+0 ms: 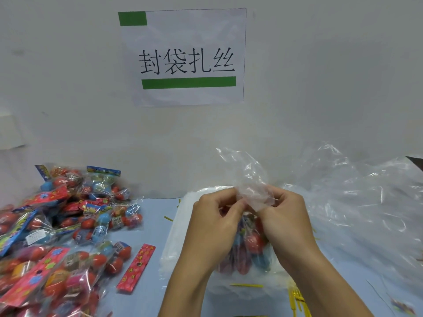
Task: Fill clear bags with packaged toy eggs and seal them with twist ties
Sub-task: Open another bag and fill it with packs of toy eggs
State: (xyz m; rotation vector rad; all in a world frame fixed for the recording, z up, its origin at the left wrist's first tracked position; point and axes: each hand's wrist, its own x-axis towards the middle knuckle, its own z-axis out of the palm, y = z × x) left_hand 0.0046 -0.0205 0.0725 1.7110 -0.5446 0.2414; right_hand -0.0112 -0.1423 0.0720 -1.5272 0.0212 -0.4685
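Note:
A clear bag (249, 172) holding red and blue packaged toy eggs (254, 245) stands at the centre of the table. My left hand (212, 223) and my right hand (286, 218) both pinch the gathered neck of this bag just above the eggs. The loose top of the bag sticks up above my fingers. A yellow twist tie (247, 285) lies on the table below the bag, and more yellow twist ties (297, 298) lie at the lower right. No tie is visible on the neck.
A big heap of packaged toy eggs (57, 225) covers the left of the blue table. A loose red header card (136, 265) lies beside it. A stack of flat clear bags (176, 243) sits under my hands. Crumpled clear plastic (366, 202) fills the right. A wall sign (186, 58) hangs behind.

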